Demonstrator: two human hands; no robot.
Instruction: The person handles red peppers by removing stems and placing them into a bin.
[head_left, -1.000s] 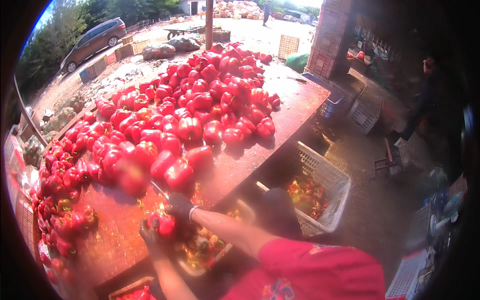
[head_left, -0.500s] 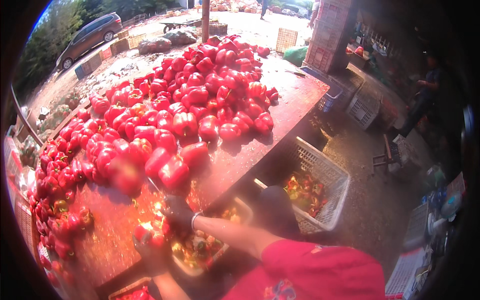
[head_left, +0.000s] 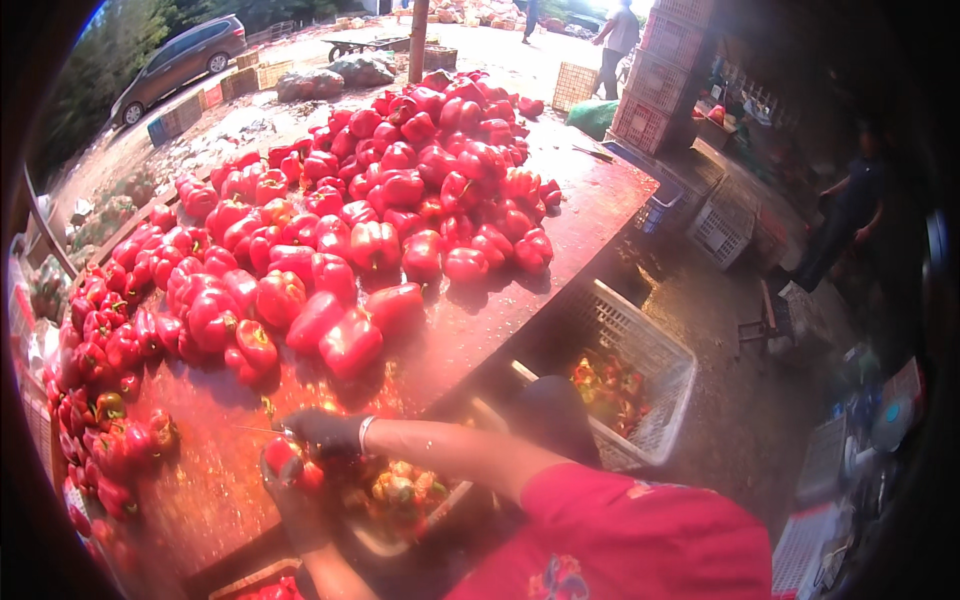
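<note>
Sunlit red tabletop (head_left: 460,330) is gleaming under a pepper heap (head_left: 400,190) sprawling from nine to twelve o'clock. Down at eight, we're cupping a red pepper (head_left: 282,458) in our left hand (head_left: 287,492), fingers curling partway round it; just above, our right hand (head_left: 325,430) is gripping a knife (head_left: 258,430), fingers closed, blade pointing to nine.

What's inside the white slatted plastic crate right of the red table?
What look like red and yellow-green pepper scraps. A dark-clothed leg hides the crate's near-left part; the scraps cover the bottom beneath them.
</note>
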